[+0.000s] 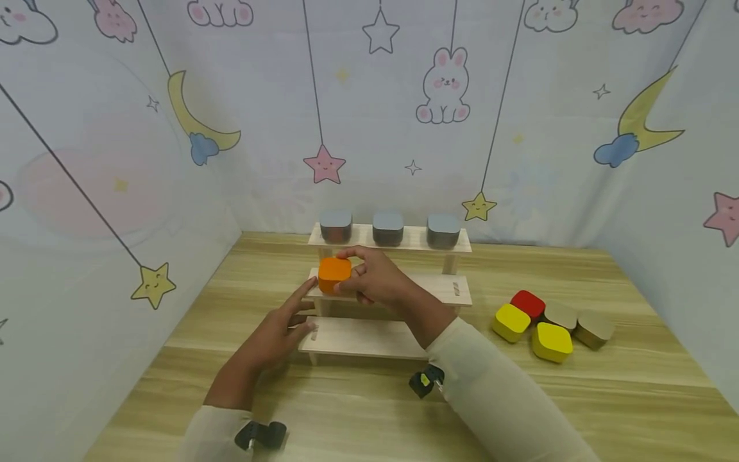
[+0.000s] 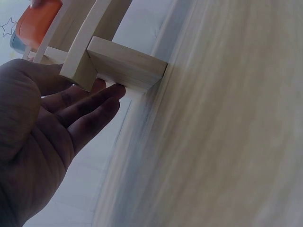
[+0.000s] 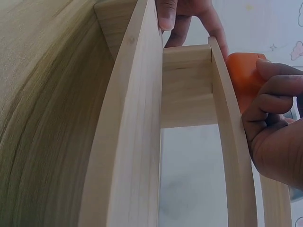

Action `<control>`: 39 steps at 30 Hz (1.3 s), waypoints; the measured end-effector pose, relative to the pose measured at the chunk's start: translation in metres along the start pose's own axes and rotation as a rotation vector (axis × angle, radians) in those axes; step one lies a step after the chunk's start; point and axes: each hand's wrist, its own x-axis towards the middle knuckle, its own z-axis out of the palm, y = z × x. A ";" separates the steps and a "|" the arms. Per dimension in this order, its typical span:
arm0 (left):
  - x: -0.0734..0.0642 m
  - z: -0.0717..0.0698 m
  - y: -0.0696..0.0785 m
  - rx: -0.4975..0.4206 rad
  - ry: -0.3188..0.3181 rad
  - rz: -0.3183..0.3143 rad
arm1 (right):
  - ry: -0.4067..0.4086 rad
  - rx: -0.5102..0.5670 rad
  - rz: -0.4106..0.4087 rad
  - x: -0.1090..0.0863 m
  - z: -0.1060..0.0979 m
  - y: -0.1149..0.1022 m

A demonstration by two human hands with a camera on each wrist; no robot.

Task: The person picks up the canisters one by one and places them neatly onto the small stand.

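Here, the right hand (image 1: 378,276) pinches an orange block (image 1: 331,272); the left hand (image 1: 276,335), fingers extended, touches the rack (image 1: 364,337).

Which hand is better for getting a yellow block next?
Probably the right hand. It's nearer the yellow blocks, which lie to the right of the wooden rack, though it must first let go of the orange block. The left hand is at the rack's left end, farther away.

Pale cartoon walls (image 1: 381,125), woodgrain surface (image 1: 346,404)
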 end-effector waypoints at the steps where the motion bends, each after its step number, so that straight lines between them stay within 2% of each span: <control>1: 0.000 0.000 0.000 -0.001 -0.002 0.002 | 0.002 -0.002 -0.001 0.000 0.000 0.000; 9: 0.000 0.001 -0.002 0.006 -0.001 -0.007 | -0.007 -0.025 -0.042 0.002 0.003 0.002; 21: 0.001 0.000 0.000 -0.006 -0.002 0.010 | 0.010 -0.019 -0.037 0.000 0.004 0.001; 31: 0.000 0.000 0.002 -0.005 -0.007 -0.012 | 0.012 -0.037 -0.044 -0.002 0.005 0.001; 39: -0.001 0.000 0.002 -0.016 -0.011 -0.010 | 0.007 -0.050 -0.084 -0.013 0.002 -0.002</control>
